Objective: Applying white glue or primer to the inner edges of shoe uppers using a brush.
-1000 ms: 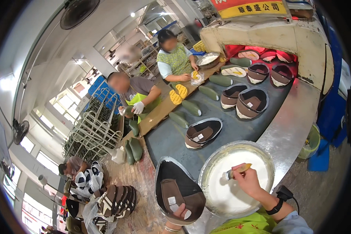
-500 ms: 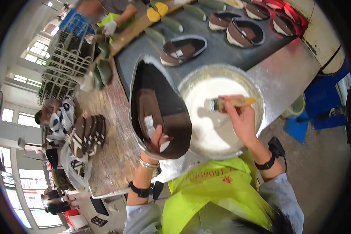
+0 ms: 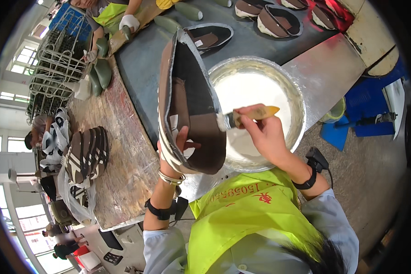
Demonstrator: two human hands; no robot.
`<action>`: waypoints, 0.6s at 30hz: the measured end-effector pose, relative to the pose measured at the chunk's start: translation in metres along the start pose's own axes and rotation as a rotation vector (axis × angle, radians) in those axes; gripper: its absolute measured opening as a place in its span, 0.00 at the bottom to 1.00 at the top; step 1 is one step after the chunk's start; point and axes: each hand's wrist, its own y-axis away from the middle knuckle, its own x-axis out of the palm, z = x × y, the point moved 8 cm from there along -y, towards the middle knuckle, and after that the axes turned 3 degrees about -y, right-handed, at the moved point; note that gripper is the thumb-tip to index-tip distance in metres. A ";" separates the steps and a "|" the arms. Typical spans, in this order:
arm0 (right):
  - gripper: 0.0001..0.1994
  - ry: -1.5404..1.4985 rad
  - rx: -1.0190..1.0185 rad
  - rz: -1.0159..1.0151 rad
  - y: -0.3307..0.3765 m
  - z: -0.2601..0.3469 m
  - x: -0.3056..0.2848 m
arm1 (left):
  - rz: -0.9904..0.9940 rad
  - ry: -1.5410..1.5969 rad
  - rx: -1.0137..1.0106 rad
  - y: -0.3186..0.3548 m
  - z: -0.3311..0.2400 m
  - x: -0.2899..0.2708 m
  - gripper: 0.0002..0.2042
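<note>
My left hand (image 3: 177,150) holds a dark brown shoe upper (image 3: 189,102) tilted upright, thumb inside its opening. My right hand (image 3: 263,133) grips a yellow-handled brush (image 3: 249,115) whose white-loaded bristles touch the right edge of the shoe upper. Just behind the brush sits a wide metal bowl (image 3: 293,86) filled with white glue. Both wrists wear black bands, and the left also carries thin bangles.
Several more shoe uppers (image 3: 278,20) lie on the grey conveyor (image 3: 137,59). A stack of striped uppers (image 3: 84,155) rests on the worn wooden bench (image 3: 123,155) at left. Another worker's gloved hand (image 3: 129,21) works at the far end near a wire rack (image 3: 55,64).
The view has dropped closer over my hands. I lifted the shoe upper from the bench edge and tilted it up, and the brush moved from the bowl to the upper's edge.
</note>
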 end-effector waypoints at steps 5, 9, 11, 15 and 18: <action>0.07 0.094 -0.007 0.137 0.004 0.020 0.009 | -0.024 -0.048 0.131 0.004 -0.017 0.003 0.07; 0.07 0.021 -0.229 0.052 -0.013 0.032 0.012 | -0.004 -0.054 0.173 -0.004 -0.014 0.005 0.08; 0.08 -0.037 -0.199 0.025 -0.009 0.022 0.012 | 0.013 -0.204 0.306 0.001 -0.028 0.015 0.16; 0.08 -0.128 0.067 0.152 0.015 -0.001 0.015 | 0.079 -0.136 0.022 -0.011 0.019 -0.015 0.42; 0.08 -0.076 0.255 0.368 0.030 -0.004 0.026 | 0.211 0.361 0.200 -0.016 0.003 -0.007 0.08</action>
